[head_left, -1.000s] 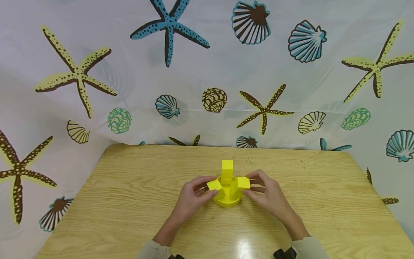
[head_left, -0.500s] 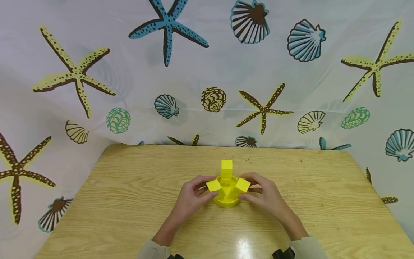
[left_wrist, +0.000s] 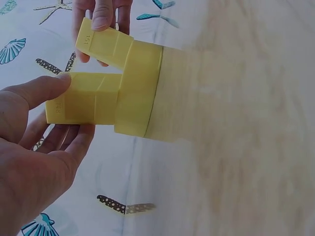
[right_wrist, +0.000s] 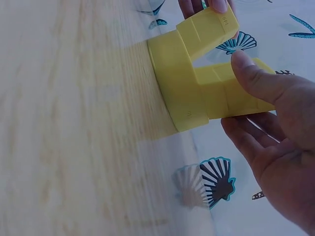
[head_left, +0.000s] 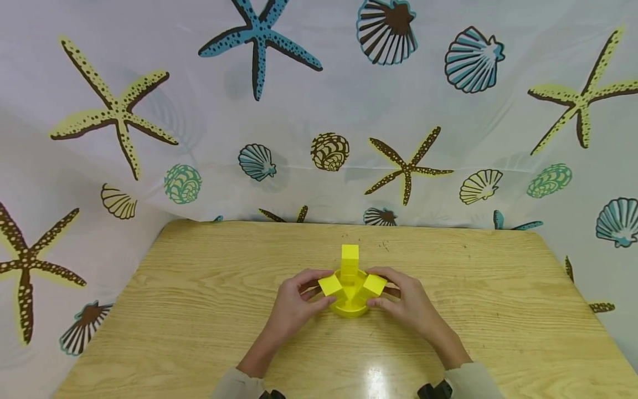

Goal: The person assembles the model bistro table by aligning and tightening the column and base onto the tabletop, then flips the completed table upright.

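A yellow round base (head_left: 350,313) with a raised rim sits on the wooden table, three yellow blocks rising from it. My left hand (head_left: 295,305) pinches the left block (head_left: 331,286) between thumb and fingers. On the other side, my right hand (head_left: 410,302) grips the right block (head_left: 374,286) the same way. Untouched, the rear block (head_left: 350,256) stands upright. Both held blocks are turned at an angle. In the left wrist view small characters mark the block (left_wrist: 81,105) in my left hand. The right wrist view shows my thumb over the right block (right_wrist: 216,93).
The wooden table (head_left: 209,299) extends on all sides of the base. Behind it and at both sides hangs a white curtain (head_left: 299,122) printed with starfish and shells. Dark wrist straps show at the bottom edge.
The right block has turned on the base, and my right hand has shifted slightly left with it. My left hand and the other two blocks look nearly still.
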The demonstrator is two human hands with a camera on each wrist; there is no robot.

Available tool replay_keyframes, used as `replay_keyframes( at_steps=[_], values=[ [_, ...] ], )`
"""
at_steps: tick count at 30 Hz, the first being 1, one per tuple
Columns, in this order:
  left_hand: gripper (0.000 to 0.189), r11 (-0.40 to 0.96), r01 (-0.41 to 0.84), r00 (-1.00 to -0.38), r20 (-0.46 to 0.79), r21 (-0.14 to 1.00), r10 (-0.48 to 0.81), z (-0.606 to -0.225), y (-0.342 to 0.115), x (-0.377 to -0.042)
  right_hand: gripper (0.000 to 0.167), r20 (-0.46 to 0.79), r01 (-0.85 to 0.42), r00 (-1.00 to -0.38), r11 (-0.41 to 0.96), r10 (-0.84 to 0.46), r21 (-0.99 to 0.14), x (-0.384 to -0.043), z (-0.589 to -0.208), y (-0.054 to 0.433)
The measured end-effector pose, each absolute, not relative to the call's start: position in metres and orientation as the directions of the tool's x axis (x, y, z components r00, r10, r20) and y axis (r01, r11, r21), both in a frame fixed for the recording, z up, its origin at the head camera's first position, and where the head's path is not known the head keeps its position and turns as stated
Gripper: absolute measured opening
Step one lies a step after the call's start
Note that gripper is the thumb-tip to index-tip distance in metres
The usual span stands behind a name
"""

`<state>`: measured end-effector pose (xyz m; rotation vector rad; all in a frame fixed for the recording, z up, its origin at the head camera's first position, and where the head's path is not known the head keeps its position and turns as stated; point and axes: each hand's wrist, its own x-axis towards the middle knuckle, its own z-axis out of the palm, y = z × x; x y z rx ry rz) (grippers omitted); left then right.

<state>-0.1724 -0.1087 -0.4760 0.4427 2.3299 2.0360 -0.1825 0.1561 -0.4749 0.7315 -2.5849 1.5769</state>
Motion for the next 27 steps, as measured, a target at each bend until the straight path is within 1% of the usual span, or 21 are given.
replay_keyframes(
  at_steps=[8,20,27],
  values=[
    [0.044,0.110,0.201,-0.964,0.177,0.973,0.200,-0.4779,-0.1076,-0.1725,0.053,0.284,-0.437,-0.880,0.417,-0.380,-0.797,-0.1839,-0.4762,0.1553],
    [0.043,0.112,0.205,-0.965,0.182,0.972,0.188,-0.4792,-0.1077,-0.1742,0.052,0.325,-0.487,-0.858,0.430,-0.398,-0.760,-0.1848,-0.4753,0.1538],
    [0.043,0.103,0.205,-0.964,0.182,0.973,0.194,-0.4805,-0.1077,-0.1739,0.053,0.306,-0.468,-0.865,0.419,-0.397,-0.779,-0.1841,-0.4760,0.1540]
  ],
)
